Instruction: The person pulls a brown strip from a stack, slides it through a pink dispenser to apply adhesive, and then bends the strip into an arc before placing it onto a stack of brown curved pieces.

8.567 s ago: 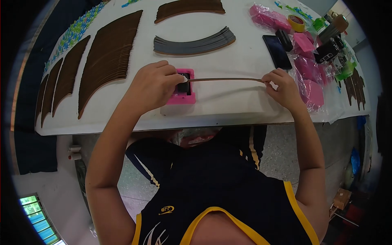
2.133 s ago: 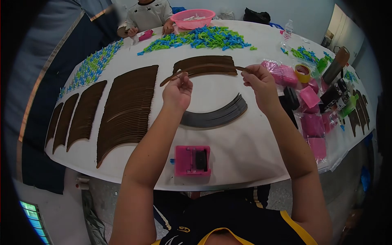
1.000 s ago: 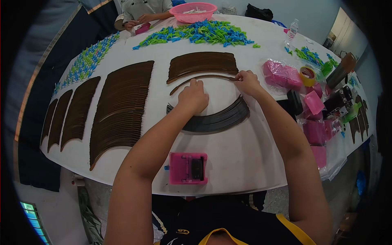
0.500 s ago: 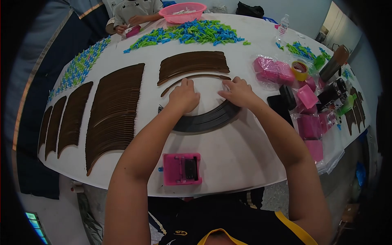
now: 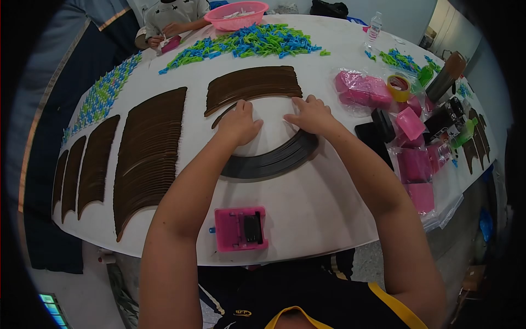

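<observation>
A thin brown curved strip [image 5: 222,116] lies along the near edge of a stack of overlapping brown curved strips [image 5: 252,82]. My left hand [image 5: 239,123] has its fingers bent down on this strip near its left end, covering part of it. Over on the other side, my right hand [image 5: 312,115] has its fingertips at the strip's right end, against the stack's lower right corner, thumb pointing inward. Below both hands a bundle of dark grey curved strips [image 5: 271,159] lies in an arc, its right end partly under my right wrist.
A pink device with a black part [image 5: 240,229] sits near the front edge. More brown strip stacks [image 5: 148,148] spread leftward. Green and blue clips [image 5: 252,41] lie at the back, beside a pink basket [image 5: 235,21] and another person's hands [image 5: 167,35]. Pink packets [image 5: 415,164] and tape [image 5: 399,88] are right.
Both hands have moved slightly away from me with the brown strip, whose right part now meets the stack's near edge. The whole view has shifted a little.
</observation>
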The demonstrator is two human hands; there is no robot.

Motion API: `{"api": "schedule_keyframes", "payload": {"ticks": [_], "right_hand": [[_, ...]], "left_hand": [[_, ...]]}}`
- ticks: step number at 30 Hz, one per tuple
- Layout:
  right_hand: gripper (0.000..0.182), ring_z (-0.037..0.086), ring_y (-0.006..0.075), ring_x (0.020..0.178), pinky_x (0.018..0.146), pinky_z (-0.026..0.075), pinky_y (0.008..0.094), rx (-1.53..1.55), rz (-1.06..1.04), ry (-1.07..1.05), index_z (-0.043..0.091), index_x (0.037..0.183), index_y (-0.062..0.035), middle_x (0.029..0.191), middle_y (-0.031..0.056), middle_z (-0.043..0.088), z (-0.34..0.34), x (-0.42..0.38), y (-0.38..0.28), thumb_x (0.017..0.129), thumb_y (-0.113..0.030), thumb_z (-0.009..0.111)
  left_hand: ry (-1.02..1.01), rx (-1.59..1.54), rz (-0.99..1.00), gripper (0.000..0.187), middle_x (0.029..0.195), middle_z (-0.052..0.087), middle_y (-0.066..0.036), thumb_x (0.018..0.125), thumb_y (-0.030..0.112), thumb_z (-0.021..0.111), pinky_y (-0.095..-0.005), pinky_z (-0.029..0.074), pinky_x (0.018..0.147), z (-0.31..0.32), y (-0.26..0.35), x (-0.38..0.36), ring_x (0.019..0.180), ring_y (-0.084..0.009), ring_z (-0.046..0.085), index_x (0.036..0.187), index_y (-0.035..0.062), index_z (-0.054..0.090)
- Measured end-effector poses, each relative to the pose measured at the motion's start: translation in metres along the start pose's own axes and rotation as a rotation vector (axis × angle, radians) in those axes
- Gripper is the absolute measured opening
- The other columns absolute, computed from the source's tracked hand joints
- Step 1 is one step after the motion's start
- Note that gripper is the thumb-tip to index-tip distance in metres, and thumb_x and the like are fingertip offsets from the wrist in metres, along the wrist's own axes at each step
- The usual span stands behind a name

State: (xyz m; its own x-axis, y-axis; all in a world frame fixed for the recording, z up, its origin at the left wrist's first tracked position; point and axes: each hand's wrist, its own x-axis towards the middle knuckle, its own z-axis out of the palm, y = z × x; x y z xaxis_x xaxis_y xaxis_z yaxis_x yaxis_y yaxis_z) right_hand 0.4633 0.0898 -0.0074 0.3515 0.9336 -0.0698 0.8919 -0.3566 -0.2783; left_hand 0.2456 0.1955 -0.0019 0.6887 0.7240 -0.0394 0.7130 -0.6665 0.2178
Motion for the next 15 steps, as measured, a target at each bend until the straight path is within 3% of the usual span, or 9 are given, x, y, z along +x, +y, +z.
{"api": "schedule_keyframes", "payload": {"ticks": [12,15], "right_hand": [[0.083,0.053,0.0398,0.136,0.110,0.043,0.0600,0.015,0.045,-0.006,0.051,0.156,-0.0191,0.146,0.0181,0.055,0.001,0.002,0.001,0.087,-0.061,0.070],[0.084,0.053,0.0395,0.136,0.110,0.043,0.0597,0.020,0.056,-0.014,0.051,0.157,-0.0194,0.146,0.0176,0.055,0.000,0.001,0.000,0.086,-0.061,0.070]], "left_hand": [[0.031,0.003,0.020,0.061,0.146,0.051,-0.020,0.099,0.043,0.061,-0.0495,0.050,0.106,0.004,-0.002,-0.005,0.130,-0.0410,0.059,0.140,-0.0010,0.049],[0.020,0.032,-0.077,0.063,0.142,0.052,-0.022,0.100,0.046,0.061,-0.0512,0.053,0.103,0.000,0.004,-0.017,0.123,-0.0423,0.063,0.141,-0.0010,0.050]]}}
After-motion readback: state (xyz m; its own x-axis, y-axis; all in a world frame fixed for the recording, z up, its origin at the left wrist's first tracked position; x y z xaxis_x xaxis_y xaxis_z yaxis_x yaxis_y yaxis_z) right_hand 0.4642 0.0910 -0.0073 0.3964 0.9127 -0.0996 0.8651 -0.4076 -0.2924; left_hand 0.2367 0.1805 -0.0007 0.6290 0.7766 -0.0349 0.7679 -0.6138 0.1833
